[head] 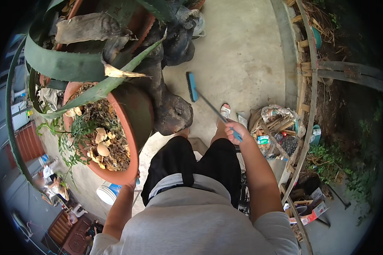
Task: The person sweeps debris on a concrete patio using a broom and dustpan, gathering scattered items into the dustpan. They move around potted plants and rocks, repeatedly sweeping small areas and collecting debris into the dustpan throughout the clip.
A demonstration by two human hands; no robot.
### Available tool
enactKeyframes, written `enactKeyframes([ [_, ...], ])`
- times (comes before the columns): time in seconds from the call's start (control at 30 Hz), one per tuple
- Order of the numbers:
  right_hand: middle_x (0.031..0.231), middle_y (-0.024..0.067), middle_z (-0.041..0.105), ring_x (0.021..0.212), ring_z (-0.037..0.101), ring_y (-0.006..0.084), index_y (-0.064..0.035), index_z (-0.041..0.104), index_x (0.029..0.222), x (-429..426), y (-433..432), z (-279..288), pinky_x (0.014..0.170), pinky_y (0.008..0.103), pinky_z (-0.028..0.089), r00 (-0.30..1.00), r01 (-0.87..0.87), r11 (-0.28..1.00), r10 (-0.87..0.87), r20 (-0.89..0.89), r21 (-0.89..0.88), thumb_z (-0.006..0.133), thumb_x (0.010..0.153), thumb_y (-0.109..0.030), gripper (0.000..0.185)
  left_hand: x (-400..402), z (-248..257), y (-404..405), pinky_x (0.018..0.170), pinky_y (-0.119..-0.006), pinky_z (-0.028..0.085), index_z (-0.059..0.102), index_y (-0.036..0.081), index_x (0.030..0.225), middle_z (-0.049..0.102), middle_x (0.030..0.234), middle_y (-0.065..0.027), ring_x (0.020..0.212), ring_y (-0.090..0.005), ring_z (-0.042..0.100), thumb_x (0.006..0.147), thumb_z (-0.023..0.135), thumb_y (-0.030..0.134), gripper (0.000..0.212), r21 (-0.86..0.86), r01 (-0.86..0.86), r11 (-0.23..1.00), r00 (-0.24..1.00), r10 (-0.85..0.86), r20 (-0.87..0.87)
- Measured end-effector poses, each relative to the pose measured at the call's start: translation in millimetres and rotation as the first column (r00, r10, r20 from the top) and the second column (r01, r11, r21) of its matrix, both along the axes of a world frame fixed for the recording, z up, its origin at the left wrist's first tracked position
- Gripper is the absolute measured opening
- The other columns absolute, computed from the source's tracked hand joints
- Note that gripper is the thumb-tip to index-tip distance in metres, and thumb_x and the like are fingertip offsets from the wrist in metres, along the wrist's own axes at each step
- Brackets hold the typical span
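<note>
My right hand grips the blue handle end of a long-handled brush. Its blue head, with dark bristles, lies over the concrete floor ahead of my feet. My left hand is mostly hidden behind the rim of a terracotta-coloured plant pot; a bit of something blue shows beside it, and its grip cannot be made out. Soil, eggshells and a leafy plant fill the pot. A long spiny succulent leaf arches above it. Gnarled dark wood stands close to the pot.
To the right, a container of sticks and rubbish stands beside a wooden railing. A white and blue bucket is at lower left. A cardboard box lies beyond the railing. People sit far off at left.
</note>
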State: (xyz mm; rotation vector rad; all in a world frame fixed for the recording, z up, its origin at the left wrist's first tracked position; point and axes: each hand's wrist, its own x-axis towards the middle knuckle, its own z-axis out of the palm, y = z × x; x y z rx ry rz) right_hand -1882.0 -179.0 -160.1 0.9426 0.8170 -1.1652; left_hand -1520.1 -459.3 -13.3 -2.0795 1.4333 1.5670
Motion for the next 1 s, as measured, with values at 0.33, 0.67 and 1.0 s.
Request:
enactKeyframes([
  [0.33,0.062,-0.0028,0.043,0.045,0.039,0.0062,-0.0253,0.044,0.103,-34,42,38,0.039,0.0201,0.031,0.991,0.035,0.984,-0.011,0.134,-0.176,0.046,0.083,-0.011,0.024,-49,8,86,0.037,-0.024,0.036,0.048,0.005,0.067,0.046,0.051,-0.0029,0.038,-0.0116,0.042,0.079,0.057,0.015,0.018,-0.181,-0.293,0.939,0.956,0.293,-0.024],
  [0.67,0.056,-0.0053,0.041,0.042,0.038,0.0031,-0.0136,0.038,0.075,-46,-116,-37,0.035,0.0187,0.027,0.893,-0.412,0.818,0.451,0.003,-0.401,0.045,0.081,-0.009,0.01,-76,35,121,0.037,-0.023,0.036,0.055,0.002,0.088,0.044,0.052,-0.0015,0.038,-0.0097,0.039,0.082,0.054,0.011,0.011,-0.201,-0.352,0.914,0.934,0.358,-0.005],
  [1.0,0.05,-0.0006,0.038,0.038,0.034,0.009,-0.0109,0.038,0.068,-67,-65,-54,0.033,0.0232,0.027,0.951,-0.308,0.912,0.301,-0.067,-0.271,0.045,0.081,-0.012,0.015,-81,32,119,0.037,-0.023,0.036,0.055,0.001,0.088,0.044,0.053,-0.0013,0.039,-0.0094,0.039,0.082,0.053,0.01,0.012,-0.196,-0.372,0.907,0.926,0.378,-0.005],
])
